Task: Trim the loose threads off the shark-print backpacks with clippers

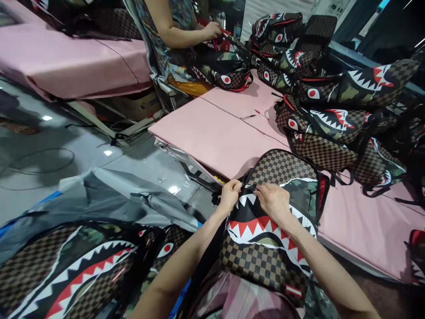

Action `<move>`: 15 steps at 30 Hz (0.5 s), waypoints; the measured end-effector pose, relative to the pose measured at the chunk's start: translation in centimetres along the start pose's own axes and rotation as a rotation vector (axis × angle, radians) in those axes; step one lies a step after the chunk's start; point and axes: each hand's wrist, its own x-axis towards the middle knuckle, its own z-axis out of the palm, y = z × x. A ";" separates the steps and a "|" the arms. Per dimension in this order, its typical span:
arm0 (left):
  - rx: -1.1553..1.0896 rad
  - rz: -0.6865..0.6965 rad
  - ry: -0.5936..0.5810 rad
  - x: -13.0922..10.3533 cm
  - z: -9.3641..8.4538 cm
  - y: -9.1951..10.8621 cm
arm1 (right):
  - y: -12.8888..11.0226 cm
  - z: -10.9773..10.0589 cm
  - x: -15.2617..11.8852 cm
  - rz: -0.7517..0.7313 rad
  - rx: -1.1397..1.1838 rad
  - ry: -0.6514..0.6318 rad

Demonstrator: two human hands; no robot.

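A checkered backpack with a camouflage patch and a red-and-white shark mouth leans against the pink table's edge, over my lap. At its left edge, my left hand has its fingers pinched together; what they hold is too small to make out. Close by on the right, my right hand is closed over a small dark piece on the bag's front, just above the white teeth. I cannot make out what that piece is.
The pink table carries a pen and piled shark-print backpacks at the right. Across it, a person's hand works at another bag. More backpacks lie on grey sheeting at the lower left.
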 end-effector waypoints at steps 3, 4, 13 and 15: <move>-0.047 -0.015 -0.009 0.1 -0.2 0.0 | -1.0 -0.7 2.0 -0.091 -0.139 -0.115; -0.059 -0.020 -0.012 0.1 -0.3 0.1 | -1.2 -1.0 2.5 -0.118 -0.164 -0.150; -0.095 -0.058 -0.039 0.2 -0.7 0.8 | -3.6 -3.4 6.0 -0.222 -0.257 -0.360; -0.093 -0.058 -0.045 0.1 -0.7 1.0 | -4.0 -3.8 6.4 -0.221 -0.255 -0.386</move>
